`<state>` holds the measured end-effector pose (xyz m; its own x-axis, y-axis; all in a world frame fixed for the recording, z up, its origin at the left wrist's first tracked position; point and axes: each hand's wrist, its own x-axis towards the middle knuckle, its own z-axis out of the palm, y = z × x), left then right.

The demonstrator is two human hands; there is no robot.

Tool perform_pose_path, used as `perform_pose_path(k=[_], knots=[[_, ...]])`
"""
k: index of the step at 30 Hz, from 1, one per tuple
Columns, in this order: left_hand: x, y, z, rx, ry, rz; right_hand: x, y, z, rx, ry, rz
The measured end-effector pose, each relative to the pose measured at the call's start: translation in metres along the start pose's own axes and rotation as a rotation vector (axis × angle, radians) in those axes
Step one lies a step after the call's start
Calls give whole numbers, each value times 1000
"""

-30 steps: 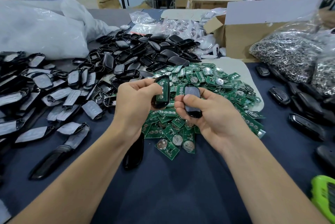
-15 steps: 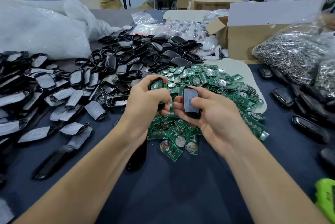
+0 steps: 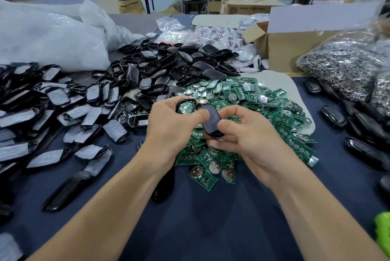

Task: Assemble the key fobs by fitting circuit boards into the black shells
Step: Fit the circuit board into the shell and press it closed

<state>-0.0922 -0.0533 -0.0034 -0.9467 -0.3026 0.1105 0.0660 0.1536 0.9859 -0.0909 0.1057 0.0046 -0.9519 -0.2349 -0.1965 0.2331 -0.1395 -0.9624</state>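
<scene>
I see L hand (image 3: 168, 125) gripping shell half w/ board (image 3: 185, 107); R hand (image 3: 249, 138) pinching black cover (image 3: 211, 120), the two touching, above green board pile (image 3: 253, 108). Empty shells (image 3: 164, 70) heaped behind; wrapped covers (image 3: 63, 110) left; ring bag (image 3: 341, 66) right.

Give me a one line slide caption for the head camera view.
Left hand holds a board-loaded shell while right hand brings a black cover over the circuit board pile.

One head camera looks forward and down from close above, over both forearms. The left hand (image 3: 168, 125) and right hand (image 3: 249, 144) sit at centre; the workshop lies beyond them.
</scene>
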Motion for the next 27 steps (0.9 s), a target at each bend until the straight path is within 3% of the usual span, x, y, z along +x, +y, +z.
perform_pose_path(k=[3, 5, 9, 13, 21, 27], knots=[[-3, 2, 1, -14, -12, 16, -1, 0, 0, -50, 21, -32], [-3, 2, -1, -83, -67, 10, -1, -2, -2, 53, -11, 3], [-1, 4, -7, -316, -263, -77, -4, -11, -12, 297, -259, 123], [0, 7, -10, -335, -362, -75, -5, -11, -16, 376, -387, 175], [0, 9, -10, -287, -343, -106, -3, -9, -16, 451, -439, 166], [0, 13, -11, -516, -233, -284, 1, -9, -16, 585, -306, 170]])
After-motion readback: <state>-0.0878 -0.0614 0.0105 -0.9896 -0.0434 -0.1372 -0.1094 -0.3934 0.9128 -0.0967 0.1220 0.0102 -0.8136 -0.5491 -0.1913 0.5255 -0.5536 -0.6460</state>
